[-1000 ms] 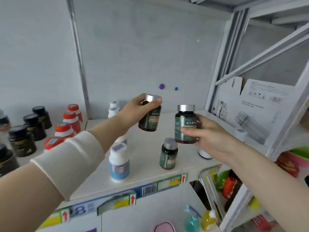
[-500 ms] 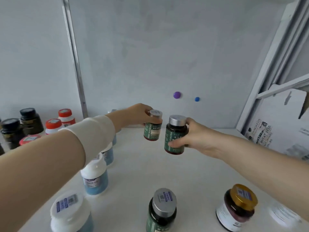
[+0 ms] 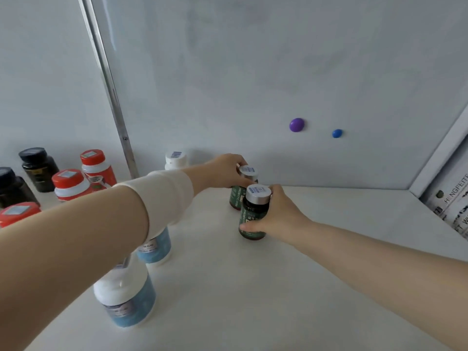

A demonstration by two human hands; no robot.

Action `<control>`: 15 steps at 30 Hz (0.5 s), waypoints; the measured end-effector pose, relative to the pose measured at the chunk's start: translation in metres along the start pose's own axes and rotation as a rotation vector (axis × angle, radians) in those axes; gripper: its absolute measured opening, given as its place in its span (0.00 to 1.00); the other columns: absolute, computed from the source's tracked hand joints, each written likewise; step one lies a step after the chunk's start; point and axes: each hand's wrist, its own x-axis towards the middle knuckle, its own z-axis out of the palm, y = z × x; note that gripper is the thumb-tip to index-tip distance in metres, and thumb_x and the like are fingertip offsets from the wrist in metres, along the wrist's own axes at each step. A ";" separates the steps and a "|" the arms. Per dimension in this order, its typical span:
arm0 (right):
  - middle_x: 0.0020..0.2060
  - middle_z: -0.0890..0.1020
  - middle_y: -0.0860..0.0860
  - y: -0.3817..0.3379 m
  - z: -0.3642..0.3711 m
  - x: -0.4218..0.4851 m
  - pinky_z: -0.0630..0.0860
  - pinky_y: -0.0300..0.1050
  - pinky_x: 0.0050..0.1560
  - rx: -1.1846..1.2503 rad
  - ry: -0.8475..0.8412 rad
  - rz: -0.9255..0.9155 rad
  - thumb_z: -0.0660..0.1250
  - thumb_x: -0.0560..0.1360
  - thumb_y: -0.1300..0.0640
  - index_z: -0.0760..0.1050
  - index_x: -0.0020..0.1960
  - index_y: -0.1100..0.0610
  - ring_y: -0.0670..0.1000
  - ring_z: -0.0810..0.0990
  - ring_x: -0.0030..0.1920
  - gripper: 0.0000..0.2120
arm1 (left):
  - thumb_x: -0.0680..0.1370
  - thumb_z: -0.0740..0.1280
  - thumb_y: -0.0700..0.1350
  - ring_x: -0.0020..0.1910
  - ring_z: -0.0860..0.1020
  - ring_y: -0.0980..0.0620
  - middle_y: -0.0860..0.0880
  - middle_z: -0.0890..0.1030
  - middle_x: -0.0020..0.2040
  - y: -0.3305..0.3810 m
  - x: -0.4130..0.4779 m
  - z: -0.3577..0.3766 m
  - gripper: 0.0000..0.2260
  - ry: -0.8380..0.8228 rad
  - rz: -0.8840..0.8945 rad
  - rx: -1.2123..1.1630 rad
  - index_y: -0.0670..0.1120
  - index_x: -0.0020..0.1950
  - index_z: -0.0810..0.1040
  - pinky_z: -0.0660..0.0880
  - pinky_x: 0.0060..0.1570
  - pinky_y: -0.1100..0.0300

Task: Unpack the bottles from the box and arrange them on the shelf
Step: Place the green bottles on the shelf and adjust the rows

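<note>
Shelf (image 3: 253, 287) white, seen from above, both hands working toward its back. L hand (image 3: 222, 171) reaches in from left, fingers curled over silver cap of rear green btl (image 3: 236, 197), gripping it from the top. That btl is upright, close to back wall, base partly hidden behind the other. R hand (image 3: 276, 216) wraps front green btl (image 3: 253, 211) round its side, thumb low across label, fingers curled behind, clamped on it. Front btl upright, base looks down on shelf, just in front of rear one; can't tell if the two touch. Both caps carry barcode stickers. White cuff (image 3: 167, 196) on L forearm. Under that arm: near blue btl (image 3: 126, 300) and far blue btl (image 3: 155, 247), white lids, plus white btl (image 3: 176, 158) by wall. Beyond metal post (image 3: 111, 92): red-capped btls (image 3: 96, 165) & black jars (image 3: 39, 165). Purple magnet (image 3: 296, 124) & blue magnet (image 3: 337, 133) on wall. Printed box (image 3: 450, 209) at right edge, well apart from green btls
</note>
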 end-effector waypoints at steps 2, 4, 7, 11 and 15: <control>0.62 0.72 0.52 0.002 0.001 0.007 0.68 0.40 0.53 -0.026 0.030 -0.009 0.78 0.64 0.55 0.60 0.65 0.58 0.52 0.72 0.62 0.37 | 0.72 0.72 0.49 0.42 0.74 0.51 0.48 0.76 0.48 -0.002 0.007 0.001 0.16 0.004 -0.007 -0.030 0.46 0.55 0.74 0.75 0.40 0.63; 0.62 0.71 0.53 0.005 0.003 0.012 0.67 0.39 0.51 -0.051 0.046 -0.018 0.78 0.64 0.54 0.61 0.64 0.58 0.52 0.72 0.61 0.36 | 0.71 0.73 0.51 0.45 0.74 0.51 0.49 0.75 0.49 -0.004 0.012 0.002 0.18 0.005 -0.003 0.000 0.45 0.57 0.73 0.75 0.45 0.58; 0.62 0.71 0.52 0.010 0.007 0.017 0.67 0.39 0.51 -0.067 0.047 -0.039 0.78 0.63 0.54 0.61 0.64 0.57 0.52 0.72 0.61 0.37 | 0.71 0.72 0.52 0.47 0.73 0.51 0.50 0.75 0.49 -0.005 0.016 0.003 0.21 0.023 0.026 0.042 0.45 0.60 0.73 0.71 0.44 0.60; 0.61 0.72 0.53 0.013 0.012 0.021 0.69 0.41 0.54 -0.085 0.108 -0.058 0.79 0.62 0.54 0.62 0.61 0.57 0.53 0.73 0.60 0.36 | 0.72 0.72 0.49 0.47 0.74 0.51 0.49 0.76 0.50 -0.005 0.018 0.001 0.20 -0.006 0.025 -0.009 0.46 0.61 0.73 0.75 0.52 0.56; 0.61 0.71 0.54 0.015 0.015 0.025 0.71 0.44 0.57 -0.061 0.128 -0.074 0.79 0.62 0.55 0.62 0.61 0.57 0.54 0.73 0.60 0.35 | 0.73 0.72 0.47 0.42 0.74 0.53 0.49 0.74 0.47 -0.005 0.019 -0.003 0.19 -0.031 0.013 -0.069 0.46 0.61 0.73 0.75 0.42 0.64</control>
